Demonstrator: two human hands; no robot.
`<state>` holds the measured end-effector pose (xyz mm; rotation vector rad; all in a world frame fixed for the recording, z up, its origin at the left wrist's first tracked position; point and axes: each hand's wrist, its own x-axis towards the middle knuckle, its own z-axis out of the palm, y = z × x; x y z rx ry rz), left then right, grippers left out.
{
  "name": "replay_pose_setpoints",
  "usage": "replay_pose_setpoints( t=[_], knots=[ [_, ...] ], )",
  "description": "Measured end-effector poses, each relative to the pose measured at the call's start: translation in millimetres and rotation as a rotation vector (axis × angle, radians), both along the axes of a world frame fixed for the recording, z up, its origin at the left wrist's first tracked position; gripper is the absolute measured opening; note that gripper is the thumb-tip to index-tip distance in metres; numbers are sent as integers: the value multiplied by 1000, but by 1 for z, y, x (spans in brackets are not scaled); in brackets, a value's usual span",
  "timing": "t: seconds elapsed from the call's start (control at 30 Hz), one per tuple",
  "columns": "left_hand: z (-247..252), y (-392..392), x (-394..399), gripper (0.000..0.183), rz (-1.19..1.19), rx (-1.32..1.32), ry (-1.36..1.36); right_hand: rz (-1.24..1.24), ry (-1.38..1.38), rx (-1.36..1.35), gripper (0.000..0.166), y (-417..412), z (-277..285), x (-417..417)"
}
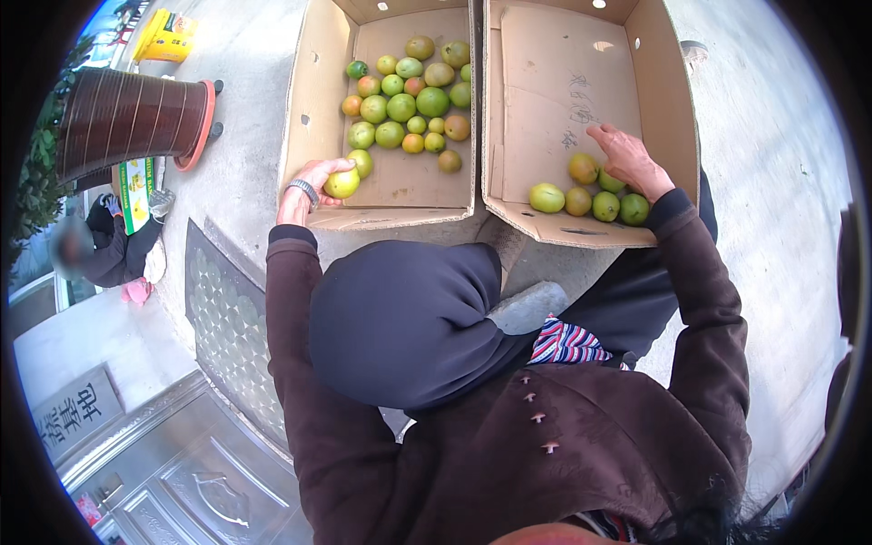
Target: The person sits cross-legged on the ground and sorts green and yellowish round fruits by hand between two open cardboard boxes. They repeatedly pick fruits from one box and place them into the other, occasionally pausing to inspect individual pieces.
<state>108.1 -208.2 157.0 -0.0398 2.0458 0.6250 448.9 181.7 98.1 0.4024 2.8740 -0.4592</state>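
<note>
My left hand (317, 178), with a metal watch at the wrist, grips a yellow-green tomato (342, 183) at the near left corner of the left cardboard box (402, 194). Another green tomato (361, 163) lies just beyond the held one. Farther in are many loose tomatoes, from a dark green one (432, 102) to an orange one (457, 127). Over the right cardboard box (545, 88) is my right hand (627, 155), its fingers extended and no fruit visible in them. Below it, several green and yellowish tomatoes (579, 201) cluster at the box's near end; the hand partly covers one.
The boxes stand side by side before my knees on a concrete floor (252, 102). Leftward are a large brown planter (136, 116) on a wheeled base, a yellow bucket (165, 35), a seated person (112, 255) and a floor mat (235, 327). A metal door (204, 470) is at lower left.
</note>
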Motion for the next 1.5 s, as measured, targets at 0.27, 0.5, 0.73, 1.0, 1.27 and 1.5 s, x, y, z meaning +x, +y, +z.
replay_pose_setpoints(
  t=[0.27,0.5,0.73,1.0,1.27,1.5],
  knots=[
    [58,8,68,54,310,1084,-280,76,428,-268,52,-72,97,-53],
    [41,34,113,58,416,1256,-246,106,570,-438,39,-131,110,-38],
    [28,3,110,61,496,1250,-218,-262,600,-541,16,-149,79,-12],
    [58,77,144,59,292,1200,-34,82,839,-193,64,-197,122,-81],
    [51,98,161,66,-10,1242,-102,40,759,-151,66,-156,116,-76],
    [2,70,108,58,331,1105,41,-262,519,-24,55,-23,82,-14]
  ],
)
